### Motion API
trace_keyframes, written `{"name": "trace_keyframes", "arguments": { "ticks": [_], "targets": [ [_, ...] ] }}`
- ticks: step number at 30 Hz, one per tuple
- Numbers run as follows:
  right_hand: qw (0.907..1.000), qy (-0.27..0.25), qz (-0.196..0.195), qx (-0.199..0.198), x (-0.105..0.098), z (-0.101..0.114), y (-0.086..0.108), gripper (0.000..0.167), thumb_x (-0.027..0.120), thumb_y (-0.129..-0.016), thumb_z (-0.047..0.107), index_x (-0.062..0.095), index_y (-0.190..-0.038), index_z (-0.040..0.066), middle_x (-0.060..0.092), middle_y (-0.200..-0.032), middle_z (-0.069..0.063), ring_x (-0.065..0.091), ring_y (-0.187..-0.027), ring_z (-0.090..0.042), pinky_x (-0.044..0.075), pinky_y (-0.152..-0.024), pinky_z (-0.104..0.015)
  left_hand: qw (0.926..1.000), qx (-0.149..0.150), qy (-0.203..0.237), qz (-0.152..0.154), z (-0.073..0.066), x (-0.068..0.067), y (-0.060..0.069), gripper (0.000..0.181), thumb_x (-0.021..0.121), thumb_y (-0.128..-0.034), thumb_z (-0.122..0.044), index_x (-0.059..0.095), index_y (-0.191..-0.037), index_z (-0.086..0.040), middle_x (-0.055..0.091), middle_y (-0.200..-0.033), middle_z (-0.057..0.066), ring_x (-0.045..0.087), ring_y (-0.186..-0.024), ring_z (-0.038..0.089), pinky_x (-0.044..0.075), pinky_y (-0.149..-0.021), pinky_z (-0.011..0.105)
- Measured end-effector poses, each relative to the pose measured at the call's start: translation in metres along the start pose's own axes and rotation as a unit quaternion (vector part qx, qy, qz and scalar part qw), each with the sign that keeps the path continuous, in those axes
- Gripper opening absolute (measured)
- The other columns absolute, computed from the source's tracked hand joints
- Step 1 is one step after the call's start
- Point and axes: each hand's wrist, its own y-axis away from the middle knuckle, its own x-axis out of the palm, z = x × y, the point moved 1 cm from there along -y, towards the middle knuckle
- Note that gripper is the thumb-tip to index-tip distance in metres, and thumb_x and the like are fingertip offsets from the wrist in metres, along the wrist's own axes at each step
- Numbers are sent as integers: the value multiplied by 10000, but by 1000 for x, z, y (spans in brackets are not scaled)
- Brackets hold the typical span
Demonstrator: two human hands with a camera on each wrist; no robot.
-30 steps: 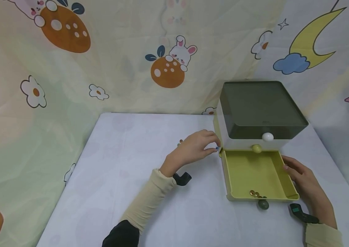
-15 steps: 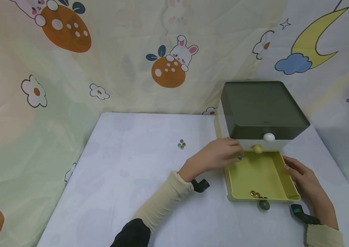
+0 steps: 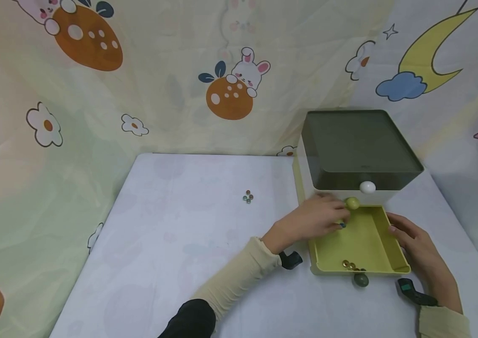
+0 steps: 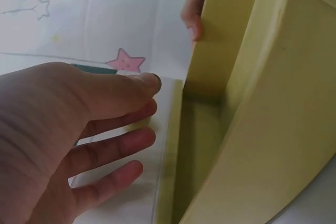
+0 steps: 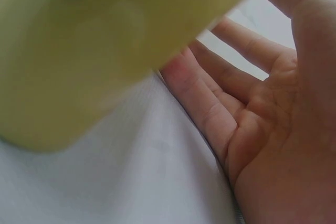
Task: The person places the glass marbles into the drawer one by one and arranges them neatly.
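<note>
In the head view my left hand [image 3: 312, 220] hangs over the left part of the pulled-out yellow-green drawer [image 3: 384, 239]. Its thumb and index finger pinch a small blue marble [image 3: 342, 225]; the left wrist view shows only a dark edge of it at the thumb tip. Several amber and dark marbles [image 3: 346, 264] lie along the drawer's front wall. My right hand [image 3: 418, 246] rests against the outside of the drawer's right wall. Its fingers stretch along that side in the right wrist view, the thumb near the rim.
The drawer belongs to a cabinet [image 3: 361, 145] with a dark green top and a white knob [image 3: 367, 187]. A yellow-green knob [image 3: 352, 203] sits above the drawer opening. Several small marbles [image 3: 248, 197] are grouped on the white tabletop [image 3: 171, 225] to the left.
My left hand has moved right with the blue marble, from beside the cabinet's left side to over the drawer. My right hand has stayed at the drawer's right wall.
</note>
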Motion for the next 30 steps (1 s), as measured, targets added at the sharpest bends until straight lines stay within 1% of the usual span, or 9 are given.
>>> {"name": "trace_keyframes", "arguments": {
  "ticks": [3, 5, 8, 11, 13, 16, 17, 23, 30],
  "targets": [
    [10000, -2, 0, 51, 0, 0, 0, 658, 495, -1083, 494, 260, -1665, 296, 305, -1681, -22, 421, -1117, 135, 466, -799, -46, 9996, 7, -271, 89, -4, 4, -6, 198, 616, -1053, -398, 689, -1229, -343, 679, -1238, -182, 603, -1262, 95, 390, -1199, 297],
    [10000, -19, 10, 48, 0, 1, 1, 655, 493, -1083, 494, 262, -1664, 299, 318, -1673, -12, 424, -1118, 133, 469, -798, -51, 9991, -16, -378, 203, -6, 8, -11, 206, 610, -1054, -410, 683, -1241, -360, 675, -1250, -198, 592, -1277, 80, 386, -1199, 279],
    [10000, -65, 24, 6, -1, 1, 2, 643, 493, -1086, 488, 277, -1660, 296, 398, -1592, 89, 432, -1119, 138, 468, -802, -59, 9985, -43, -378, 396, -9, 15, -17, 216, 603, -1056, -418, 675, -1254, -370, 663, -1275, -208, 568, -1304, 60, 391, -1185, 263],
    [10000, -95, 20, -9, -1, 1, 3, 630, 493, -1088, 483, 291, -1655, 298, 428, -1498, 195, 446, -1114, 145, 472, -813, -63, 9982, -63, -302, 506, -11, 20, -22, 203, 614, -1052, -413, 678, -1239, -370, 658, -1259, -213, 560, -1289, 45, 427, -1120, 235],
    [10000, -81, 19, 7, -1, 1, 3, 628, 493, -1087, 486, 292, -1653, 306, 423, -1498, 205, 445, -1112, 147, 469, -804, -59, 9982, -60, -259, 545, -13, 22, -25, 189, 626, -1046, -407, 681, -1222, -364, 659, -1232, -210, 563, -1259, 39, 457, -1053, 215],
    [10000, -85, 37, -32, 0, 1, 3, 627, 493, -1090, 475, 288, -1655, 298, 426, -1516, 180, 444, -1114, 144, 471, -805, -59, 9978, -76, -264, 597, -15, 26, -27, 170, 635, -1041, -406, 680, -1198, -359, 657, -1189, -210, 568, -1209, 28, 480, -961, 194],
    [9999, -104, 28, -47, 0, 1, 2, 626, 495, -1091, 467, 290, -1656, 290, 430, -1492, 194, 449, -1114, 141, 474, -810, -61, 9977, -70, -284, 611, -16, 27, -27, 165, 637, -1040, -406, 678, -1192, -357, 657, -1179, -209, 569, -1195, 25, 483, -938, 189],
    [9998, -170, 17, -124, 1, 2, 3, 623, 496, -1095, 448, 291, -1657, 273, 422, -1409, 285, 462, -1101, 149, 474, -807, -69, 9973, -119, -308, 654, -20, 35, -27, 114, 655, -1033, -382, 679, -1139, -349, 661, -1146, -215, 572, -1188, 35, 483, -947, 200],
    [9999, -125, -3, -56, 2, 3, 3, 625, 492, -1092, 469, 290, -1656, 290, 434, -1467, 219, 448, -1123, 137, 472, -805, -76, 9964, -230, -330, 747, -21, 43, -25, 23, 665, -1030, -350, 665, -1049, -363, 647, -1121, -220, 572, -1106, 16, 472, -897, 190]
  ]
}}
